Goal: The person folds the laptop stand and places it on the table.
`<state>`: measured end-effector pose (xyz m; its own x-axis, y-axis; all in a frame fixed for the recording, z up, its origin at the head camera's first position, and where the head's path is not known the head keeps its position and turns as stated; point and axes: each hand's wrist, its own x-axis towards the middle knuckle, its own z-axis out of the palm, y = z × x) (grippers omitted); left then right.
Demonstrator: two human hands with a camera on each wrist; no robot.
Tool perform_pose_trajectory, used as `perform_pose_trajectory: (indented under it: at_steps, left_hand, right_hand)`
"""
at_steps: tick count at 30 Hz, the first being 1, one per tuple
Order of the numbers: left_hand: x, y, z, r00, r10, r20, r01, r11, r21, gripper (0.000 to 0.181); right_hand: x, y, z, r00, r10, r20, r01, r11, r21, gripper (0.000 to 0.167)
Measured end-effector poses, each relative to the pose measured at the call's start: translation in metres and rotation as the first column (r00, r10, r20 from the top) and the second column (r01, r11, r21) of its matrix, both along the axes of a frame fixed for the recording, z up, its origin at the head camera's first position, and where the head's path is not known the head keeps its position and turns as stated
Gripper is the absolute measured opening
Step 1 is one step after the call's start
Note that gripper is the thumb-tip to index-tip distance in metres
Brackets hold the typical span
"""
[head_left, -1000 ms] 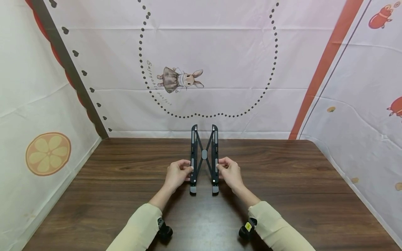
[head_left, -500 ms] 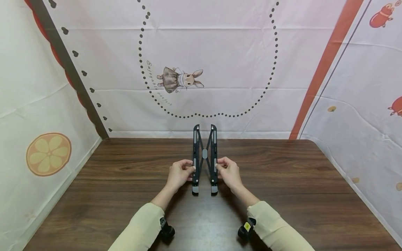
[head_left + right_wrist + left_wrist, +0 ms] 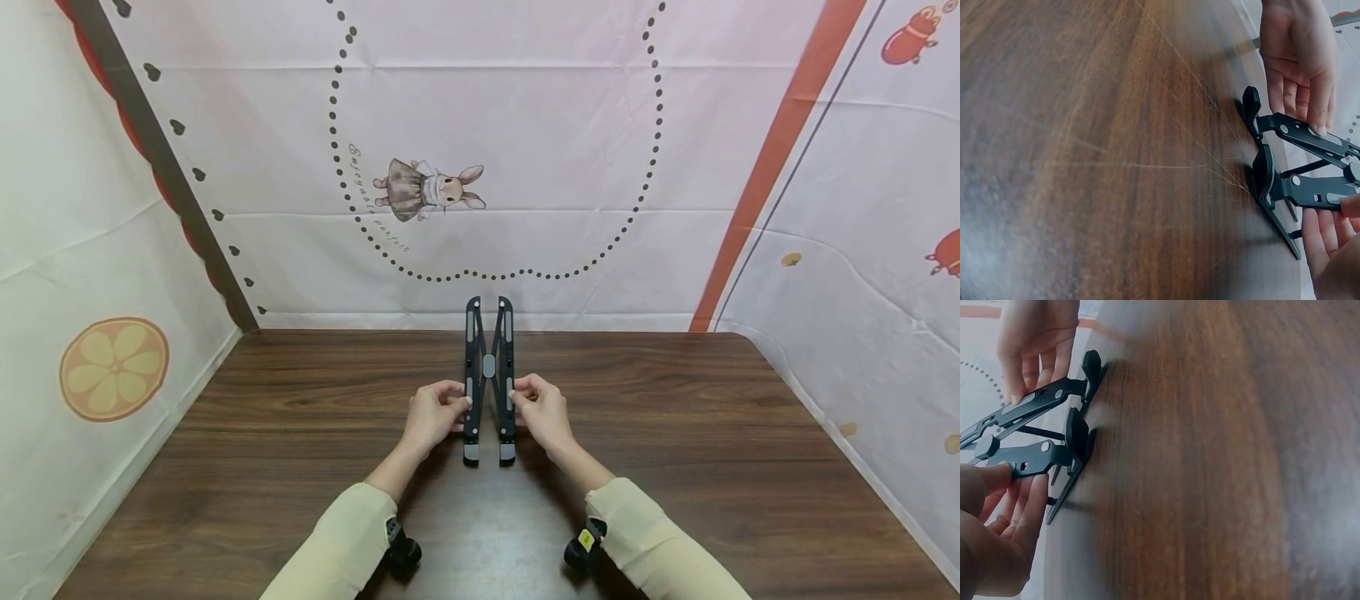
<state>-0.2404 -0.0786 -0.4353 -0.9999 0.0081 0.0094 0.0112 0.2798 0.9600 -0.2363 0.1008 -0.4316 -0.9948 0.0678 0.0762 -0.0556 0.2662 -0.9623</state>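
Observation:
A black folding laptop stand (image 3: 489,366), with grey pads and a grey hub joining its crossed bars, stands at the table's middle. Its two side rails lie close together, a narrow gap between them. My left hand (image 3: 431,418) pinches the left rail, thumb on top and fingers beneath. On the other side, the right rail is pinched the same way by my right hand (image 3: 547,414). In the left wrist view, the stand's raised front hooks (image 3: 1077,437) and thin lower legs show. The right wrist view shows the rails (image 3: 1316,190) with both hands on them.
The brown wood-grain table (image 3: 262,433) reaches back to a white printed cloth (image 3: 562,167) hung behind it. Similar cloth hangs along the left and right sides. A small black camera is strapped on each wrist.
Both hands have moved toward each other, bringing the stand's two rails closer together and narrowing the crossed bars. Each hand has kept its pinch on its rail.

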Motion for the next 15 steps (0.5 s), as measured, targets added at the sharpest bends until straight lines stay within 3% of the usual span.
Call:
perform_pose_trajectory:
  at_steps: [15]
  left_hand:
    - [-0.0026, 0.0091, -0.0036, 1.0, -0.006, 0.003, 0.006, 1.0, 0.001, 0.022]
  right_hand:
    - [0.0002, -0.0023, -0.0013, 1.0, 0.0, -0.015, 0.0, 1.0, -0.006, 0.013]
